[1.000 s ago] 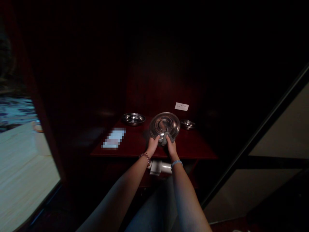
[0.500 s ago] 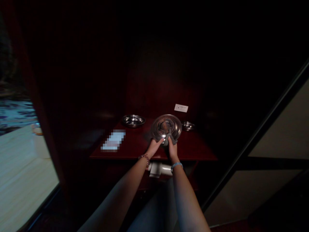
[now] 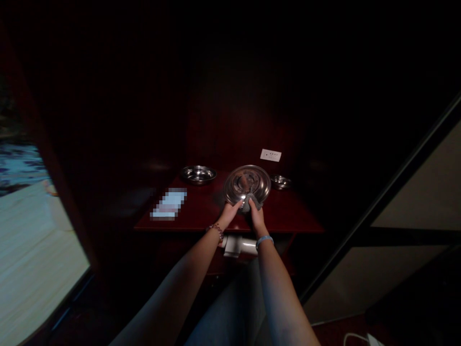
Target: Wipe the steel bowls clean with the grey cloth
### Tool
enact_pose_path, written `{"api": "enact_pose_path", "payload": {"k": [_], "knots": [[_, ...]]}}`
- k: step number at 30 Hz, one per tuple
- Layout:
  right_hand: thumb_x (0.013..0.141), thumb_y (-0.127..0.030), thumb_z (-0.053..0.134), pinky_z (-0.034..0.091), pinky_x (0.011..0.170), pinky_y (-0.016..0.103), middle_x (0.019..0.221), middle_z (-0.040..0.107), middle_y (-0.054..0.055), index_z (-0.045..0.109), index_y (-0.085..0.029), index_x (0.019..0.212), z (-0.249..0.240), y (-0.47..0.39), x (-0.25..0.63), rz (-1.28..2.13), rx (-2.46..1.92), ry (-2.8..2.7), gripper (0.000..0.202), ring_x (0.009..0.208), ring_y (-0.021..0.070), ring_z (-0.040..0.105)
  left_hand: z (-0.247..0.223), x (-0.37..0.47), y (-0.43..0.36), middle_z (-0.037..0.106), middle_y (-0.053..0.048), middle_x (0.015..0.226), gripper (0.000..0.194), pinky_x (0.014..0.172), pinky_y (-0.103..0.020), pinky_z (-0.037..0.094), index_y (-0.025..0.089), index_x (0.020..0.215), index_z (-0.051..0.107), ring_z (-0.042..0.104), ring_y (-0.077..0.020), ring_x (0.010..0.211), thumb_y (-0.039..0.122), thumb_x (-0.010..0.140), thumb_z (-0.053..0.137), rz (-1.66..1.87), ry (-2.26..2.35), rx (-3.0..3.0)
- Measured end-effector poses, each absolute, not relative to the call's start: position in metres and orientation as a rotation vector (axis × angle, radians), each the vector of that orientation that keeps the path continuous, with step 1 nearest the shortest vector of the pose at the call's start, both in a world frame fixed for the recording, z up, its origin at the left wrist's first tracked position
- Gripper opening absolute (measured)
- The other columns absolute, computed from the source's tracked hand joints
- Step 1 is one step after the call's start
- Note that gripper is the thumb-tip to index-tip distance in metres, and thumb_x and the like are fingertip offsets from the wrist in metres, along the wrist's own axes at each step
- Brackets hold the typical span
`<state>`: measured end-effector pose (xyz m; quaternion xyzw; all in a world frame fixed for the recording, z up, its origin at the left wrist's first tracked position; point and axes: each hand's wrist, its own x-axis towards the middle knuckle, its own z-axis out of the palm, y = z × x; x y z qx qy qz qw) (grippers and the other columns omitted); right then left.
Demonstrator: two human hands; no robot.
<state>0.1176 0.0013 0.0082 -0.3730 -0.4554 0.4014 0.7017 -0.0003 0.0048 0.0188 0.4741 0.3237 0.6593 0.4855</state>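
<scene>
A round metal lid or dish (image 3: 259, 180) with a raised ring at its centre is held tilted above the red-brown shelf (image 3: 201, 218). My left hand (image 3: 229, 213) is closed on its lower left edge, the thumb on the face turned to me. At the lower right edge my right hand (image 3: 256, 214) presses a grey cloth (image 3: 248, 204) against the metal, with its thumb on top. The fingers under the rim are hidden. Further back on the shelf are a shiny metal bowl (image 3: 199, 175) at the left and a smaller one (image 3: 281, 181) at the right.
A pixelated pale rectangle (image 3: 169, 204) lies on the shelf at the left. White pipe (image 3: 239, 245) runs beneath the shelf edge. A white socket plate (image 3: 271, 155) is on the back wall. Far left is a pale wood surface (image 3: 32, 259); a white cable (image 3: 355, 335) shows at bottom right.
The view has shifted slightly, so the shelf and bowls appear a little higher. Both hands still hold the metal piece. The cloth looks slightly more bunched, and a white cable has come into view.
</scene>
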Motion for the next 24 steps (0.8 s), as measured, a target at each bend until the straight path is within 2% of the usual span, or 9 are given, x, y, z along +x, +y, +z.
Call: {"api": "enact_pose_path", "payload": {"k": [5,15,20,24], "knots": [[0.076,-0.043,0.071,0.047,0.105,0.038,0.120,0.072,0.006,0.070,-0.017,0.117,0.0088,0.0004,0.1160,0.904,-0.840,-1.010,0.048,0.114,0.0223,0.066,0.0214,-0.0008,0.0028,0.068,-0.017,0.125,0.049,0.109,-0.045,0.042,0.008,0.117,0.067,0.061,-0.0287,0.121,0.025,0.071,0.071,1.633,0.797,1.070],[0.074,-0.046,0.072,0.049,0.101,0.038,0.118,0.073,0.007,0.071,-0.015,0.114,0.0101,-0.0005,0.1140,0.917,-0.846,-0.989,0.051,0.111,0.0235,0.066,0.0239,-0.0048,0.0005,0.073,-0.014,0.116,0.040,0.100,-0.038,0.050,0.008,0.108,0.070,0.067,-0.0270,0.111,0.029,0.075,0.068,1.723,0.878,0.934],[0.076,-0.047,0.071,0.046,0.105,0.037,0.124,0.070,0.008,0.070,-0.016,0.116,0.0127,-0.0037,0.1162,0.837,-0.842,-1.006,0.051,0.117,0.0229,0.064,0.0195,-0.0033,0.0036,0.074,-0.013,0.114,0.037,0.104,-0.041,0.047,0.011,0.105,0.072,0.066,-0.0264,0.112,0.037,0.079,0.068,1.644,0.839,1.046],[0.078,-0.047,0.070,0.046,0.106,0.037,0.123,0.070,0.007,0.070,-0.016,0.116,0.0144,-0.0057,0.1164,0.820,-0.849,-1.017,0.049,0.117,0.0229,0.064,0.0164,-0.0010,0.0067,0.072,-0.016,0.118,0.041,0.108,-0.043,0.044,0.010,0.106,0.071,0.065,-0.0277,0.114,0.030,0.071,0.075,1.593,0.759,1.189]]}}
